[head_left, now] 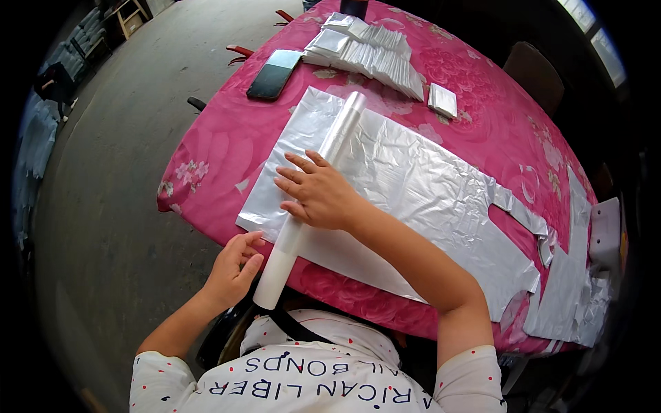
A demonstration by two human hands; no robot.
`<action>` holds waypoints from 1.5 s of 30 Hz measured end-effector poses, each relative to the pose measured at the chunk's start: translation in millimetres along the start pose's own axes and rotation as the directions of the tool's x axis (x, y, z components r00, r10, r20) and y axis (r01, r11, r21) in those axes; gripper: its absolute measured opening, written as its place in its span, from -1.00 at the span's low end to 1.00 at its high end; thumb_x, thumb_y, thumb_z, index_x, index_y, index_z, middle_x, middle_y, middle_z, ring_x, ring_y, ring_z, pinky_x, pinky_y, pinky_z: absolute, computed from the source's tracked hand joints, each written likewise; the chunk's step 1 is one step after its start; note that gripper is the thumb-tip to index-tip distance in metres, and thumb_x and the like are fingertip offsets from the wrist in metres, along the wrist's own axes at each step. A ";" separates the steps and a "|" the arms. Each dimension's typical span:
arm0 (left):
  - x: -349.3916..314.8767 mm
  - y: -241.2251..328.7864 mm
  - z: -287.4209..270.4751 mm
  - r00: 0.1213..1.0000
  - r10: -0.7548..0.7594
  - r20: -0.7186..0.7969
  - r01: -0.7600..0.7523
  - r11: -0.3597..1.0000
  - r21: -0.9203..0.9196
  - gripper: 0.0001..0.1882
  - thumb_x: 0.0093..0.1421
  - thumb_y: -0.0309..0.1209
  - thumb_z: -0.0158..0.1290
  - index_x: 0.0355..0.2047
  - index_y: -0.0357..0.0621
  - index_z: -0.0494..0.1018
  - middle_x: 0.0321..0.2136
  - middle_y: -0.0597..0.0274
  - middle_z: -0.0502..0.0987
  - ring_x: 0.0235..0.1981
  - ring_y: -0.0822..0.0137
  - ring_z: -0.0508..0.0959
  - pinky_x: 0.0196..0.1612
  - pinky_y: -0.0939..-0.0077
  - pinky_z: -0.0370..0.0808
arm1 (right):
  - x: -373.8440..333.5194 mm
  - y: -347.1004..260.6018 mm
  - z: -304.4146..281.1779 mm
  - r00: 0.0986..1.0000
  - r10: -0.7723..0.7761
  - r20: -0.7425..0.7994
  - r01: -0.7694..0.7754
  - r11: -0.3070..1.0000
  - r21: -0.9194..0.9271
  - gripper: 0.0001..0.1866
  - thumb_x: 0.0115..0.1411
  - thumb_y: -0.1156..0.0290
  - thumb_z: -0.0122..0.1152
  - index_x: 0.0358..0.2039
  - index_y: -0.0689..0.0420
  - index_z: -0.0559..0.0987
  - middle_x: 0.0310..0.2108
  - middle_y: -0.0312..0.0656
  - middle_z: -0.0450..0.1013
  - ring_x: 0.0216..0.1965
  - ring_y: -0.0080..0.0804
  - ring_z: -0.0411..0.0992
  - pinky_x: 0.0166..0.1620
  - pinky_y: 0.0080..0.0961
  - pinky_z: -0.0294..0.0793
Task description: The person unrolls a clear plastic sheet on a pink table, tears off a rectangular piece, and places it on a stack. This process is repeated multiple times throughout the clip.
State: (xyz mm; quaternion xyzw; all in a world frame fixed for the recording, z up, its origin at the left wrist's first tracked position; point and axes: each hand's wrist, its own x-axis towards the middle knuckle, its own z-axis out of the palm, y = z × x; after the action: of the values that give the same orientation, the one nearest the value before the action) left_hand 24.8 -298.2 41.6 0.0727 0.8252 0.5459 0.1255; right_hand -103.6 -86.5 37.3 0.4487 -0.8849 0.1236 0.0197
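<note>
A large silvery-white plastic bag (413, 186) lies flat and creased, its cut-out handle end toward the right. Across its left part rests a smooth whitish tube (277, 272), slanting from far to near, with its near end jutting past the table edge. My right hand (318, 193) lies on the tube with fingers spread over it and toward the bag's left part. Just left of the tube, at the bag's near-left corner, my left hand (236, 270) has loosely bent fingers and thumb apart. I see nothing held in it.
A pink flowered cloth covers the table (213, 148). Rows of folded white plastic packets (365, 51) stand at the far side, with a small separate stack (442, 101) and a phone (275, 74) nearby. More bags (561, 296) hang over the right edge beside a white plastic object (605, 234).
</note>
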 end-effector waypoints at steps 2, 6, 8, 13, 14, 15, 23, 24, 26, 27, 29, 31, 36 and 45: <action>-3.0 12.3 -0.6 0.999 0.033 0.036 -0.041 0.963 0.268 -0.34 0.07 -0.30 0.08 0.10 -0.36 0.07 -0.25 0.01 0.32 -0.36 0.23 0.43 -0.23 0.44 0.41 | 30.2 -15.3 7.4 0.985 0.167 -0.041 -0.167 0.986 0.006 -0.45 0.16 0.11 -0.08 0.11 0.13 0.30 0.20 -0.10 0.12 0.28 -0.19 -0.08 0.29 -0.19 -0.26; -3.2 10.2 5.8 0.996 0.088 -0.020 -0.058 0.791 0.609 -0.13 -0.06 -0.31 0.21 0.15 -0.38 -0.03 -0.18 -0.07 0.33 -0.28 0.06 0.45 -0.18 0.39 0.40 | 62.1 -32.8 30.4 0.762 0.535 -0.364 -0.483 0.845 0.230 -0.37 0.06 0.26 -0.03 0.15 0.21 0.20 0.23 0.12 -0.04 0.31 -0.06 -0.24 0.28 -0.15 -0.31; -3.1 5.1 0.8 0.999 0.037 -0.005 -0.029 0.864 0.502 -0.10 -0.09 -0.35 0.22 0.16 -0.37 -0.05 -0.16 -0.07 0.34 -0.27 0.06 0.47 -0.17 0.39 0.41 | 63.1 -35.4 38.1 0.592 0.661 -0.461 -0.526 0.751 0.400 -0.31 0.02 0.32 -0.02 0.19 0.25 0.12 0.25 0.15 -0.12 0.31 -0.02 -0.25 0.28 -0.13 -0.31; -2.9 16.3 2.6 0.916 -0.139 0.375 0.303 0.853 -0.424 -0.17 -0.05 -0.36 0.17 0.17 -0.31 0.00 -0.11 0.03 0.39 -0.32 0.36 0.50 -0.22 0.43 0.45 | 41.8 -30.2 39.5 0.325 0.918 -0.228 -0.010 0.244 0.970 -0.19 0.00 0.41 0.12 0.21 0.27 -0.07 0.17 0.20 -0.04 0.22 -0.07 0.01 0.21 -0.23 0.04; -3.6 18.8 5.0 0.890 -0.086 0.447 0.356 0.745 -0.564 -0.17 -0.05 -0.33 0.17 0.16 -0.30 0.00 -0.11 0.02 0.39 -0.33 0.36 0.50 -0.23 0.43 0.45 | 32.8 -31.4 26.8 0.449 0.892 -0.056 0.195 -0.037 0.980 -0.21 0.00 0.37 0.15 0.18 0.27 -0.02 0.10 0.14 0.06 0.12 -0.14 0.13 0.12 -0.28 0.17; -3.5 20.7 7.5 0.863 -0.018 0.506 0.410 0.610 -0.678 -0.18 -0.05 -0.31 0.17 0.16 -0.30 0.01 -0.11 0.01 0.39 -0.33 0.35 0.50 -0.24 0.44 0.46 | 21.6 -34.6 5.1 0.592 0.803 0.072 0.343 -0.332 0.879 -0.23 0.00 0.33 0.18 0.14 0.27 0.03 0.03 0.07 0.16 0.01 -0.21 0.25 0.03 -0.33 0.29; 19.1 47.7 53.2 0.877 -0.201 0.436 0.413 0.779 -0.471 -0.21 -0.13 -0.11 0.24 0.01 -0.32 0.21 -0.39 0.05 0.46 -0.52 0.34 0.51 -0.45 0.51 0.47 | -35.7 -32.0 -47.1 0.590 0.807 0.019 0.322 -0.257 0.911 -0.38 0.02 0.31 0.21 0.01 0.27 0.16 -0.36 -0.19 0.36 -0.37 -0.50 0.39 -0.25 -0.52 0.47; 20.6 44.5 58.3 0.912 -0.208 0.355 0.339 0.868 -0.363 -0.24 -0.14 -0.09 0.25 -0.03 -0.31 0.24 -0.44 0.09 0.46 -0.53 0.36 0.51 -0.45 0.51 0.47 | -40.3 -32.4 -50.2 0.548 0.836 0.000 0.273 -0.179 0.945 -0.38 0.02 0.32 0.21 0.02 0.28 0.15 -0.36 -0.19 0.36 -0.39 -0.49 0.39 -0.26 -0.53 0.47; 19.9 44.1 59.8 0.793 -0.102 0.601 0.477 0.718 -0.508 -0.26 -0.15 0.02 0.26 -0.12 -0.29 0.31 -0.53 0.21 0.44 -0.57 0.41 0.50 -0.50 0.51 0.47 | -52.8 -36.6 -54.5 0.593 0.805 -0.012 0.404 -0.285 0.869 -0.38 0.01 0.35 0.21 0.02 0.29 0.15 -0.36 -0.18 0.36 -0.39 -0.48 0.40 -0.27 -0.53 0.47; 19.5 44.7 61.9 0.746 -0.047 0.665 0.526 0.654 -0.544 -0.25 -0.16 0.05 0.25 -0.12 -0.28 0.32 -0.53 0.21 0.44 -0.59 0.42 0.49 -0.50 0.51 0.47 | -59.1 -39.5 -55.0 0.614 0.789 -0.022 0.462 -0.336 0.820 -0.38 0.00 0.36 0.21 0.01 0.30 0.15 -0.36 -0.17 0.36 -0.39 -0.48 0.40 -0.27 -0.53 0.46; 23.4 40.1 64.4 0.670 0.025 0.742 0.535 0.677 -0.506 -0.15 -0.10 0.20 0.14 -0.03 -0.27 0.27 -0.49 0.21 0.44 -0.57 0.43 0.49 -0.50 0.54 0.47 | -69.3 -43.2 -53.8 0.537 0.843 0.004 0.445 -0.287 0.848 -0.39 0.00 0.39 0.20 0.01 0.30 0.15 -0.36 -0.17 0.35 -0.39 -0.47 0.41 -0.27 -0.53 0.46; 25.9 39.1 70.6 0.780 -0.071 0.622 0.465 0.730 -0.500 -0.23 0.02 0.11 0.08 0.04 -0.23 0.20 -0.32 0.17 0.42 -0.40 0.41 0.47 -0.35 0.52 0.45 | -76.6 -46.6 -45.1 0.431 0.902 0.028 0.372 -0.207 0.905 -0.41 0.01 0.41 0.21 0.00 0.30 0.17 -0.36 -0.17 0.35 -0.38 -0.48 0.41 -0.27 -0.52 0.46; 21.7 33.7 90.5 0.909 -0.149 0.389 0.277 0.914 -0.298 -0.30 0.16 -0.06 -0.02 0.16 -0.22 0.05 -0.08 0.10 0.35 -0.08 0.34 0.36 -0.05 0.48 0.31 | -86.3 -63.6 -4.6 0.459 0.886 0.068 0.251 -0.203 0.947 -0.41 0.01 0.33 0.28 -0.04 0.30 0.22 -0.35 -0.18 0.37 -0.36 -0.47 0.41 -0.25 -0.49 0.44; 4.9 2.8 55.5 0.508 -0.127 0.852 0.754 0.543 -0.369 -0.17 -0.09 0.04 0.19 0.08 -0.18 0.16 -0.56 0.22 0.39 -0.66 0.44 0.40 -0.59 0.60 0.37 | -157.7 7.1 -21.8 0.502 0.864 0.036 0.116 -0.109 0.987 -0.49 0.03 0.21 0.30 -0.15 0.28 0.35 -0.33 -0.21 0.43 -0.32 -0.54 0.38 -0.23 -0.58 0.38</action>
State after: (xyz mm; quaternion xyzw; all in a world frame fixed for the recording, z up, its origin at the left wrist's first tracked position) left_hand 35.9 -246.9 23.0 -0.0033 0.4014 0.6777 0.6161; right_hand -16.9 47.2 34.1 -0.0804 -0.5536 0.8289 -0.0023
